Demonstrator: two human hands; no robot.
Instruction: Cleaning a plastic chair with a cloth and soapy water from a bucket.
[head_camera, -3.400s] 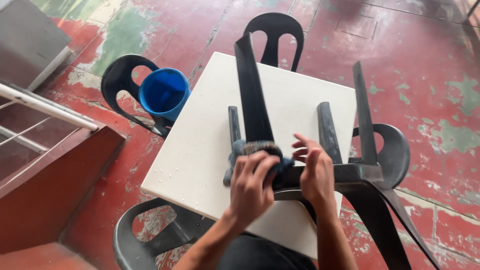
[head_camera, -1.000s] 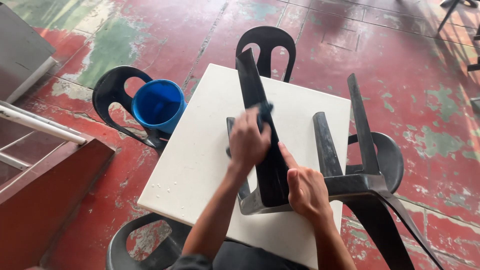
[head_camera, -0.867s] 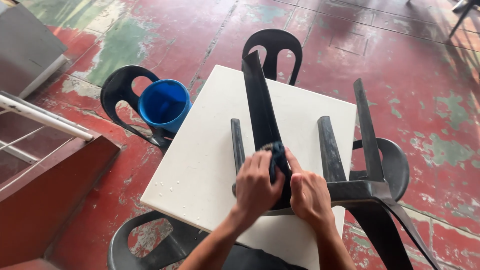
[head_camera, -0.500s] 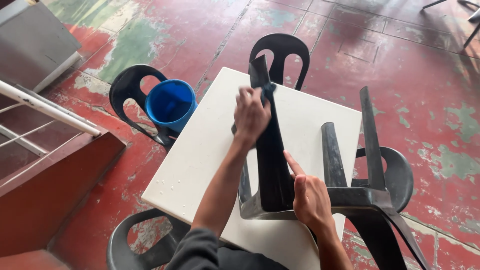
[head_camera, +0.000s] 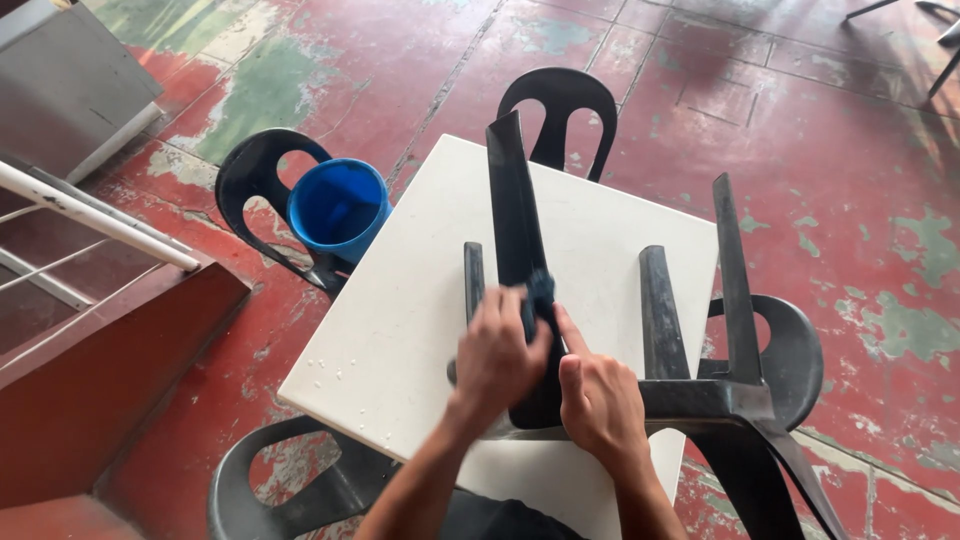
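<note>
Black upturned plastic chair, 4 legs up, on white table.

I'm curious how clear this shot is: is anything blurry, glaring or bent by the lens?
Head view: even daylight, with soft shadows on the red floor at top right; the white table is bright but not blown out; the left hand and right hand on the upturned chair are sharp, with little blur; the wide lens splays the chair legs outward.
</note>
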